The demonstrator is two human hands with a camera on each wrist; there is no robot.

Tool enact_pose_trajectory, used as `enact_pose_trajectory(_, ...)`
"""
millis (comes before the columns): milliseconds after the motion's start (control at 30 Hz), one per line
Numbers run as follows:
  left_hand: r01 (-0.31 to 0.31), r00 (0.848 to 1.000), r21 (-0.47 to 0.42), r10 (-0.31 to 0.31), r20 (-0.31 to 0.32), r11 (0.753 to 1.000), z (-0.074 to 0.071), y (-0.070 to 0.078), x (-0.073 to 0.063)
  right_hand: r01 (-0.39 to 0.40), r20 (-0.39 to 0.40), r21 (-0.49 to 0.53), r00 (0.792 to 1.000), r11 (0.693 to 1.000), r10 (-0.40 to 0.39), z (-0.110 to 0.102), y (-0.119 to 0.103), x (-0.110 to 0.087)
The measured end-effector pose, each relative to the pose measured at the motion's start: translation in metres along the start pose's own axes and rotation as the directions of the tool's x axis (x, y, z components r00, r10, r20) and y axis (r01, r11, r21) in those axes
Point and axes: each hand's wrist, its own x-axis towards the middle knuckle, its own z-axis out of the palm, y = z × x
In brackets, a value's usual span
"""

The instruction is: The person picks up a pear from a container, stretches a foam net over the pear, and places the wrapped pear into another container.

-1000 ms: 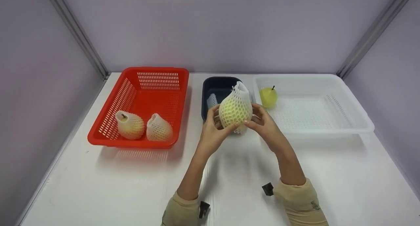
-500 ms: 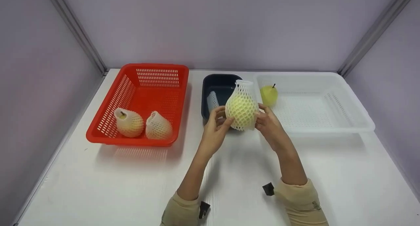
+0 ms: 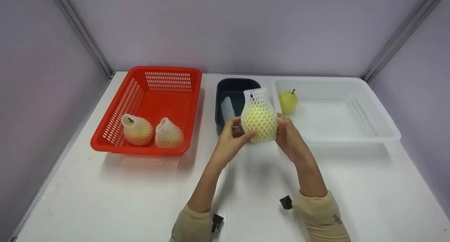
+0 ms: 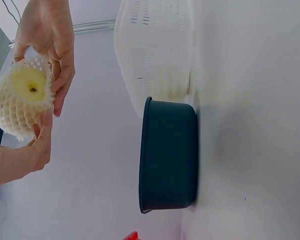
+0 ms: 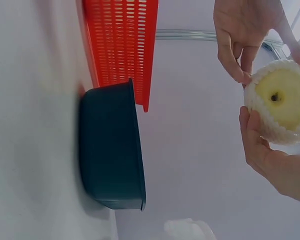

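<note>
A yellow pear in a white foam net [image 3: 260, 121] is held up above the table, its stem end upward inside the net's open neck. My left hand [image 3: 228, 142] grips its left side, thumb across the front. On the other side my right hand [image 3: 291, 140] holds the net-covered pear with bent fingers, partly hidden behind it. Seen from below, the pear's bare bottom [image 4: 30, 85] shows through the net's lower opening in the left wrist view. The right wrist view also shows this pear [image 5: 282, 97] between both hands.
At left, a red basket [image 3: 146, 151] contains two netted pears [image 3: 137, 131]. A dark blue bin [image 3: 219, 94] behind the hands holds a flat foam net [image 3: 227, 108]. One bare pear [image 3: 288, 102] lies in the white basket [image 3: 351, 141] at right.
The netted pear has shifted slightly right and turned between my hands, its neck now tipping left. My right thumb has moved from the pear's front to its right side.
</note>
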Motion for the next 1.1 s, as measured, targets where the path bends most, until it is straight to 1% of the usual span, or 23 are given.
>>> enact_pose_trajectory(67,0.007,1.0,-0.008,-0.007,0.016,1.0,0.0,-0.0003,0.0001,-0.001,0.005,0.01,1.0,1.0,0.001,0.0006,0.0004,0.0006)
enact_pose_trajectory(200,0.014,0.999,-0.084,-0.009,0.053,0.996,0.0012,-0.0019,0.0005,-0.013,0.016,0.018,1.0,1.0,0.013,0.0019,0.0011,0.0009)
enact_pose_trajectory(300,0.019,0.997,-0.148,-0.007,0.078,0.989,0.0021,-0.0018,0.0005,-0.012,0.019,-0.007,1.0,1.0,0.012,0.002,0.001,0.001)
enact_pose_trajectory(433,0.025,0.995,-0.176,-0.007,0.1,0.984,0.0026,-0.0002,0.0014,0.013,0.015,-0.051,1.0,0.999,-0.012,0.0002,0.0004,0.0016)
enact_pose_trajectory(533,0.027,0.994,-0.186,-0.006,0.109,0.982,0.002,-0.0001,0.0021,0.011,-0.012,-0.058,1.0,0.998,-0.011,-0.0004,0.0,0.001)
enact_pose_trajectory(700,0.018,0.995,-0.199,0.002,0.102,0.98,-0.0007,-0.0004,0.0024,-0.019,-0.062,-0.056,0.998,0.998,0.016,0.0003,-0.0007,-0.0006)
enact_pose_trajectory(833,-0.004,0.994,-0.174,0.023,0.102,0.985,-0.0015,0.0005,0.0029,-0.023,-0.06,-0.078,0.998,0.997,0.018,-0.0003,-0.0019,-0.0006)
enact_pose_trajectory(933,-0.02,0.993,-0.14,0.036,0.11,0.99,-0.0013,0.0008,0.0021,-0.021,-0.037,-0.091,0.999,0.996,0.018,-0.0006,-0.0026,-0.0008)
enact_pose_trajectory(1100,-0.029,0.991,-0.115,0.043,0.124,0.993,-0.0017,-0.0006,0.0007,-0.035,-0.019,-0.098,0.999,0.995,0.033,-0.001,-0.0025,-0.0012)
